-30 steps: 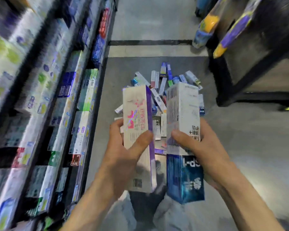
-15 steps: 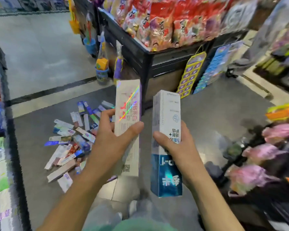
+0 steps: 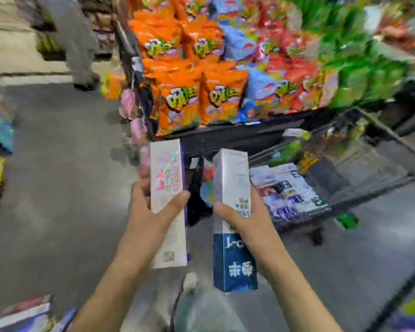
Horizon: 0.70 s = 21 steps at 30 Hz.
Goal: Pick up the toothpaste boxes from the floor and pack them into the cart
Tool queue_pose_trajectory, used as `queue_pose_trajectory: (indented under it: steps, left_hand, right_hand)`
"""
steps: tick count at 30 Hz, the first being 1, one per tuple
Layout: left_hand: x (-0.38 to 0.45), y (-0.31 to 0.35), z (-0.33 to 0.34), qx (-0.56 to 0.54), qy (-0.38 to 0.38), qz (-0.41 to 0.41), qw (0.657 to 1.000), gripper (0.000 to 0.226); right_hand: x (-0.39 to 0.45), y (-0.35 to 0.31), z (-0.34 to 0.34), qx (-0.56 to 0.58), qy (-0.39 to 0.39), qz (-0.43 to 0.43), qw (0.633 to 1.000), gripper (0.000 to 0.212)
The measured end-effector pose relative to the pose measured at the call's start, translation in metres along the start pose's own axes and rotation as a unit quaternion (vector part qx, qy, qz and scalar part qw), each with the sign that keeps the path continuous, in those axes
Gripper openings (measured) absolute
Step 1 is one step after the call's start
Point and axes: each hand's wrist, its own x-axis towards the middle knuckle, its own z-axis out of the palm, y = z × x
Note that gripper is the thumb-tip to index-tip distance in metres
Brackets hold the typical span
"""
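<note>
Both hands are being kept closed around toothpaste boxes: the left hand [image 3: 151, 212] is wrapped around a white box with a pink mark [image 3: 168, 204], and the right hand [image 3: 243, 215] is gripping a white and blue box [image 3: 233, 226], each box being held upright with the thumb across its front. What is being changed is the direction of the view. A second ago the pile of boxes on the floor was being faced, and half a second ago it was being left at the left side; now it is being turned away from, and only a few boxes on the floor [image 3: 22, 313] are being seen at the lower left corner. The cart [image 3: 369, 188] is now being brought into view at the right, just beyond the right hand, with packed boxes [image 3: 285, 188] already lying flat in its basket. This is being judged as the carrying step nearing its end (the two boxes are not yet over the basket).

Around the cart, a display shelf of orange snack bags [image 3: 189, 97] is being seen directly ahead, and green bags are being shown further right, much blurred. Small pink items [image 3: 137, 128] are hanging at the corner of the shelf, near the left box. A person's legs [image 3: 79, 44] are being seen far back in the aisle. The near rim of the cart is probably being the only obstacle to be lifted over.
</note>
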Motion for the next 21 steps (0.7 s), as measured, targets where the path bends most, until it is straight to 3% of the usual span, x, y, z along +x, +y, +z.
queue_pose_trajectory:
  steps: [3,7,10,16,21]
  left_hand:
    - [0.007,0.003,0.068,0.023,-0.083,0.02,0.996,0.056]
    - [0.013,-0.004,0.149,0.043,-0.178,0.022,0.983,0.063]
    - [0.025,-0.011,0.205,0.06,-0.224,0.021,0.973,0.056]
    - [0.06,-0.028,0.308,0.113,-0.254,0.012,0.961,0.069]
    - [0.094,-0.043,0.369,0.188,-0.284,0.024,0.94,0.055]
  right_hand:
    - [-0.014,0.01,-0.063,0.003,0.114,0.003,0.993,0.058]
    - [-0.023,0.027,-0.135,0.026,0.204,0.014,0.979,0.049]
    - [-0.014,0.043,-0.183,0.039,0.242,0.026,0.969,0.058]
    - [0.025,0.074,-0.269,0.082,0.288,0.049,0.953,0.061]
    - [0.058,0.099,-0.309,0.122,0.316,0.055,0.939,0.056]
